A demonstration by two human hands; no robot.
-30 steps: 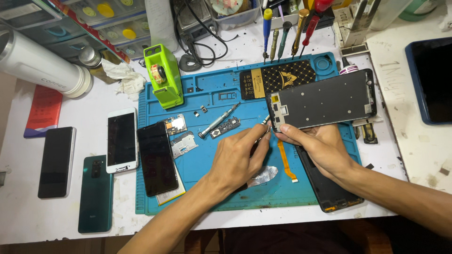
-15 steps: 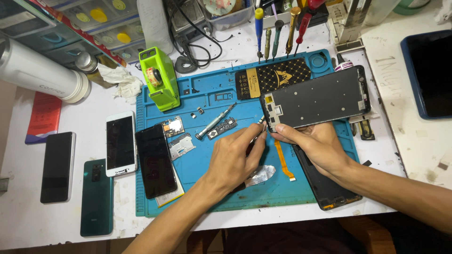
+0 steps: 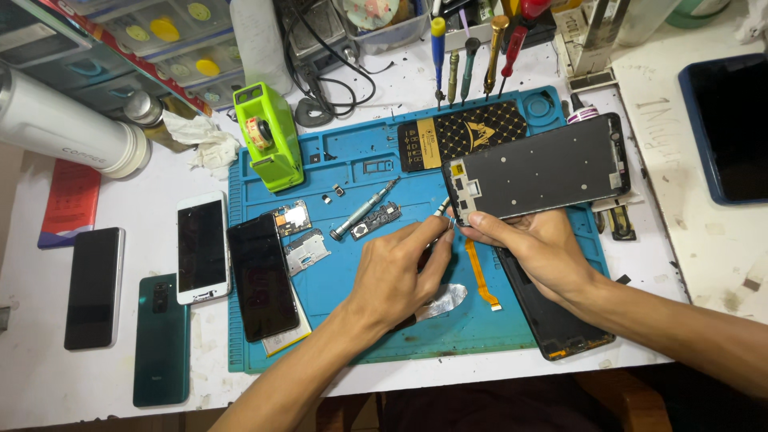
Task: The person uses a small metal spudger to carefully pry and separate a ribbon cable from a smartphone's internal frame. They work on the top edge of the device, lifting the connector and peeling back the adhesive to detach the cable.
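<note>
A phone frame [image 3: 538, 170] is gripped by the right hand [image 3: 538, 254] while tweezers [image 3: 442, 210], pinched in the left hand [image 3: 396, 276], are worked at its corner, where a steady tip is called for.

On the white worktop [image 3: 144, 384] lie a green tape dispenser [image 3: 268, 136], a white phone [image 3: 202, 246], two black phones, a dark green phone [image 3: 161, 338] and a white flask [image 3: 68, 128].

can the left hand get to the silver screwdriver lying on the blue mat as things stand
Probably yes. The silver screwdriver lies bare on the blue mat just beyond the left hand, nothing between them, though that hand already pinches a thin tool.
</note>
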